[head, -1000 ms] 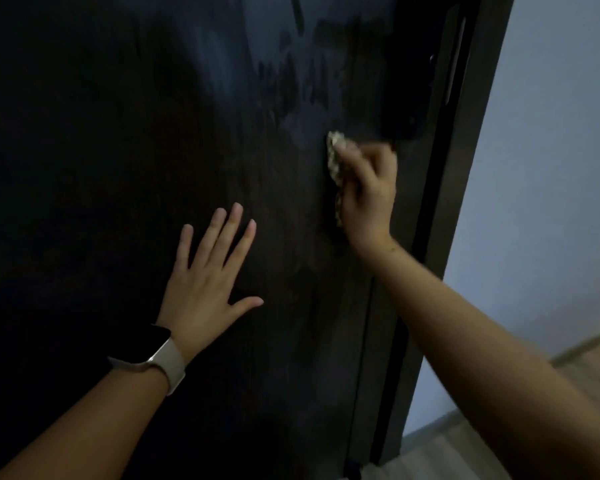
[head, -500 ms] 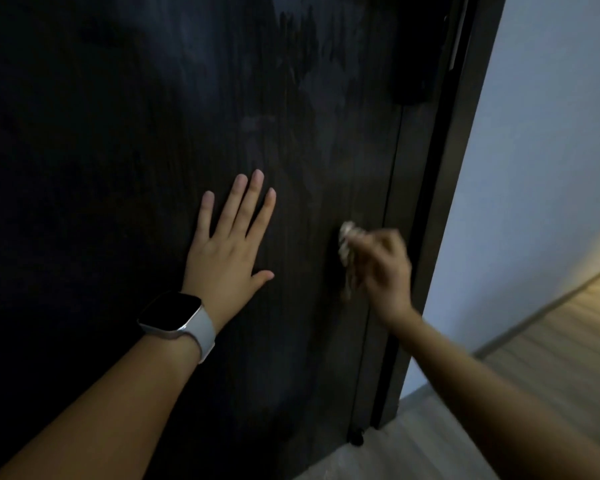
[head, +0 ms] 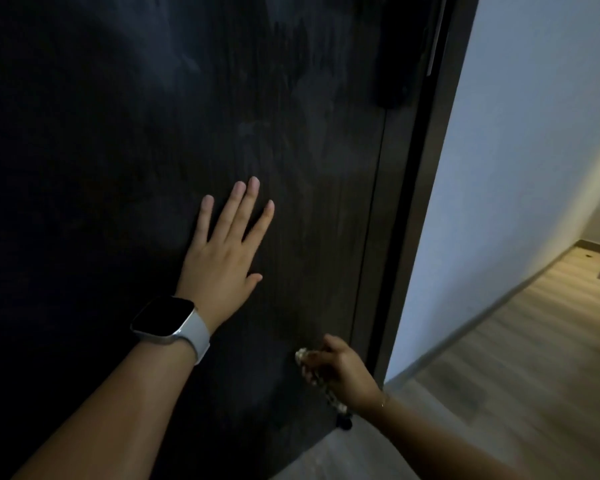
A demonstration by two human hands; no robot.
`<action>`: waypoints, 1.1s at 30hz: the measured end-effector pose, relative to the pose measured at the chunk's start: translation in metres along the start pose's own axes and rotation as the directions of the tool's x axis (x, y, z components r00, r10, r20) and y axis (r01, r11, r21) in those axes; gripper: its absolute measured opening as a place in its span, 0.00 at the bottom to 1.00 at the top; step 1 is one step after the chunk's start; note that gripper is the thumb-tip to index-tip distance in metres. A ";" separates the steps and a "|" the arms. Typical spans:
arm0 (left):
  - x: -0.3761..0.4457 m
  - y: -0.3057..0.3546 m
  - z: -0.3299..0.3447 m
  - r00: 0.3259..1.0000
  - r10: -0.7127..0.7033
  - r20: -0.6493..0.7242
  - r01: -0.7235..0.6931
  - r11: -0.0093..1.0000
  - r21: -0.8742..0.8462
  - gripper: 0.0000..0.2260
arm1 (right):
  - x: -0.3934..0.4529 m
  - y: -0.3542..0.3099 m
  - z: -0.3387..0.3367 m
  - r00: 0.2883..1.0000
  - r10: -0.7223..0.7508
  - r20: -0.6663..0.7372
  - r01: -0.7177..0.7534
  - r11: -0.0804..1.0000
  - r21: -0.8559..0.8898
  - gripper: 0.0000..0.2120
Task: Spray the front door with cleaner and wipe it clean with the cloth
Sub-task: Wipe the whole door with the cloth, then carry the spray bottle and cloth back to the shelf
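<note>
Right hand: right hand [head: 343, 372] low by the door's bottom edge, fingers bunched around the cloth [head: 317, 379], a pale, nubbly wad pressed to the panel.
Left hand: left hand [head: 222, 258] flat and spread on the door, a smartwatch [head: 168, 320] at the wrist.
Door: front door [head: 118, 150] dark, matte, faintly grained.
Progress: hazy streaks up high suggest wiping is well along; the bottom strip looks left.
Beyond: pale wall [head: 520, 133], wood-look floor [head: 534, 341].

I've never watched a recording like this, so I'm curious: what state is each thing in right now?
Door: smeared with streaks on its upper part.
Cloth: bunched, pressed low on the door.
Right hand: closed around the cloth.
Left hand: open, flat against the door.
Watch: on the left wrist, screen dark.
</note>
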State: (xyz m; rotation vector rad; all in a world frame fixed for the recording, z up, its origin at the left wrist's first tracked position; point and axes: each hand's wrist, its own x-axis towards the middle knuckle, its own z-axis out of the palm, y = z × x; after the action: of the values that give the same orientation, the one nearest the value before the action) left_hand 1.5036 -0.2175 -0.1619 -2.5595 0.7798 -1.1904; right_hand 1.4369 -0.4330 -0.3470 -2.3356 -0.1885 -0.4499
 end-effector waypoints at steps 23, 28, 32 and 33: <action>-0.523 0.000 -0.069 0.253 -0.694 0.675 0.866 -0.148 -0.477 0.22 | -0.119 -0.224 0.141 0.762 -0.186 0.621 0.078 0.977 0.198 0.17; -0.580 -0.042 -0.019 -0.070 -0.854 0.516 0.920 -0.255 -0.297 0.29 | -0.097 -0.221 0.237 0.670 -0.222 0.708 0.092 0.972 0.218 0.15; -0.605 -0.081 0.023 -0.245 -0.856 0.456 0.925 -0.348 -0.155 0.36 | -0.101 -0.214 0.297 0.631 -0.196 0.751 0.043 0.975 0.219 0.12; -0.606 -0.089 0.032 -0.259 -0.845 0.468 0.927 -0.354 -0.126 0.36 | -0.104 -0.213 0.306 0.608 -0.188 0.772 0.030 0.976 0.215 0.11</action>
State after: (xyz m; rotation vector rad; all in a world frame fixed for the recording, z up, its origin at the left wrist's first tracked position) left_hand 1.2380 0.1873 -0.5387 -3.4168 -2.0348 -0.7808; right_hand 1.3658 -0.0674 -0.4521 -2.1845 -0.7672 0.5824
